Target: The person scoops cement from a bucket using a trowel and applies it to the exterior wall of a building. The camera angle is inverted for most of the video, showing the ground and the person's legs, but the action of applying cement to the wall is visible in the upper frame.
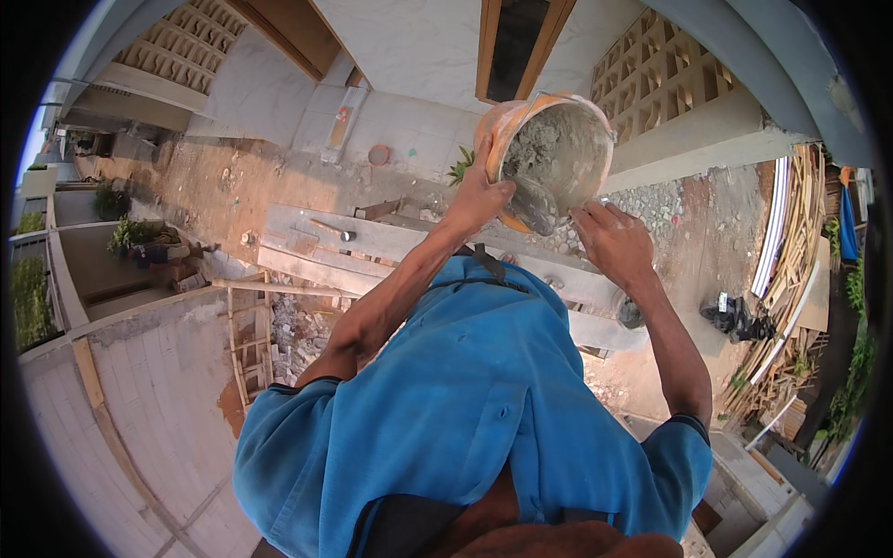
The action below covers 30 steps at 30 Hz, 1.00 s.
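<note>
A worn orange bucket [496,119] is tilted with its mouth toward me, and wet grey mortar [551,141] coats its inside. A smooth grey, rounded shape [532,205], perhaps a trowel blade, lies at the lower left of the mouth, close to my left thumb. My left hand [479,197] is closed round the left side of the rim. At the lower right of the rim is my right hand [616,244], its fingers bent and pinching the edge; the fingertips are partly hidden.
Below the bucket runs a plank platform [372,246] with a hammer [333,231] on it. Rubble [660,219] covers ground at the right, near black bags [737,318] and a timber pile [791,298]. A wooden ladder [249,339] stands left. A wall with vent blocks [662,79] rises ahead.
</note>
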### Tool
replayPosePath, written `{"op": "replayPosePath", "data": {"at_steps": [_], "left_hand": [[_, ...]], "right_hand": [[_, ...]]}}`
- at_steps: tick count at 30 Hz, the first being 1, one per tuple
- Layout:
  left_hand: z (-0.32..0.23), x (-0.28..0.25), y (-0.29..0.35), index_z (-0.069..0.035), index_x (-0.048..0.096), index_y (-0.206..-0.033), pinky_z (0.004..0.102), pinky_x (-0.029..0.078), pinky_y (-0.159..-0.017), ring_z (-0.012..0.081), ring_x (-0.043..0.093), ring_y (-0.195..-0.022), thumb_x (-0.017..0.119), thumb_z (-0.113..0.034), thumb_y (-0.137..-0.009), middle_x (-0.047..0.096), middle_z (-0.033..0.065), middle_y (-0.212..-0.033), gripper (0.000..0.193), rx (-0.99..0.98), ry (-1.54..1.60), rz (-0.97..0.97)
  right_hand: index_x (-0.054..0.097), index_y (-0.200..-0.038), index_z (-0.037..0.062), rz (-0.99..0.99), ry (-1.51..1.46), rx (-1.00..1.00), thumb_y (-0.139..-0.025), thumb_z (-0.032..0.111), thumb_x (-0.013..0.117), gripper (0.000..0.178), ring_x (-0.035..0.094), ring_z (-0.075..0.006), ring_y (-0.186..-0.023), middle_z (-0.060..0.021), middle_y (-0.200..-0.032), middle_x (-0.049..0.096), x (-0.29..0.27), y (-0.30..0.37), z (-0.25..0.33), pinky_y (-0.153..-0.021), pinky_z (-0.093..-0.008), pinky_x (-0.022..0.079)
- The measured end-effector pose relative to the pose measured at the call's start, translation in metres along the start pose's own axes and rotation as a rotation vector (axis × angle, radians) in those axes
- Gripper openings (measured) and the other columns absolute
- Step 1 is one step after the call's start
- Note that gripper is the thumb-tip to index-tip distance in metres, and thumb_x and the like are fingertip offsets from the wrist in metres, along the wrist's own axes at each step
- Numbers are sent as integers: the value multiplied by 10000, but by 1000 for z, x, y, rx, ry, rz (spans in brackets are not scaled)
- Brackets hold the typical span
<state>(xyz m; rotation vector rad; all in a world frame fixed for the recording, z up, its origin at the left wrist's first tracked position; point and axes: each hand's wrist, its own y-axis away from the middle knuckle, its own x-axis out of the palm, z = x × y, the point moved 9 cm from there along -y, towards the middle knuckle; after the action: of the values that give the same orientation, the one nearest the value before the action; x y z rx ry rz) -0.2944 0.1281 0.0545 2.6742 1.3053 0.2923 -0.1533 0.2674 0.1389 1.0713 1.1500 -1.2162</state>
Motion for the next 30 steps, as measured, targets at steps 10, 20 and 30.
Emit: {"op": "replayPosePath", "data": {"at_steps": [10,20,30], "left_hand": [[35,6,10,-113,401,-1395,338,578,-663,121,591,-764,562,-68,-947,572,43,-994,478,-390,221,-34],[39,24,-13,-56,313,-1449,548,619,-867,333,667,-1094,462,-35,-976,561,185,-1306,497,-347,286,43],[52,27,-4,-53,415,-1315,504,648,-763,289,690,-936,516,-64,-959,592,127,-1122,369,-385,356,-23]], "right_hand": [[680,-1051,-10,-318,-900,645,-893,142,761,234,565,-160,-781,-78,-882,620,33,68,-93,-719,-306,472],[568,-1249,-58,-1107,-1625,175,-1041,336,544,446,520,-73,-609,-1,-795,519,-158,36,-196,-563,-243,451],[579,-1151,-55,-1013,-1722,223,-1038,529,476,603,411,-53,-454,34,-635,431,-202,-19,-260,-411,-214,359]]}}
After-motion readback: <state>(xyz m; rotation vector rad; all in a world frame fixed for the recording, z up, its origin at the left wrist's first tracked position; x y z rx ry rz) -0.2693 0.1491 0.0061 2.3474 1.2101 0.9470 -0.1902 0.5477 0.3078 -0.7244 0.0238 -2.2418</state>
